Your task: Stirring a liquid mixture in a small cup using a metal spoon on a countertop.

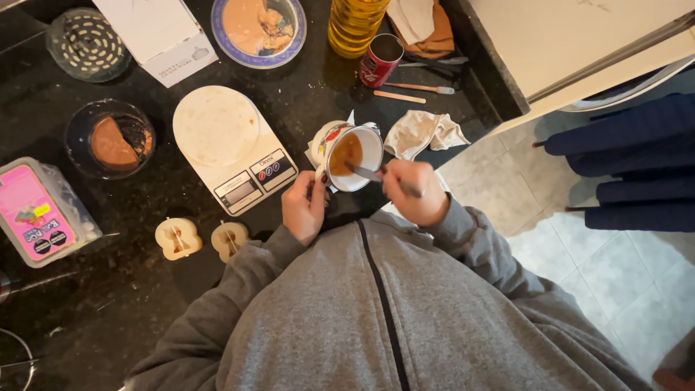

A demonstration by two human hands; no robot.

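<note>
A white patterned mug (346,155) with brown batter inside is tilted over the edge of the dark counter (304,94). My left hand (304,206) grips the mug by its handle. My right hand (413,192) holds a metal spoon (365,172) whose tip is dipped into the batter. Both hands sit just in front of my grey zipped sweater.
A white kitchen scale (228,145) lies left of the mug. Two apple halves (203,237), a glass bowl of brown paste (110,139), a pink-lidded box (40,211), a plate (259,29), an oil bottle (355,25), a red can (380,61) and a crumpled cloth (423,132) surround it. Tiled floor lies right.
</note>
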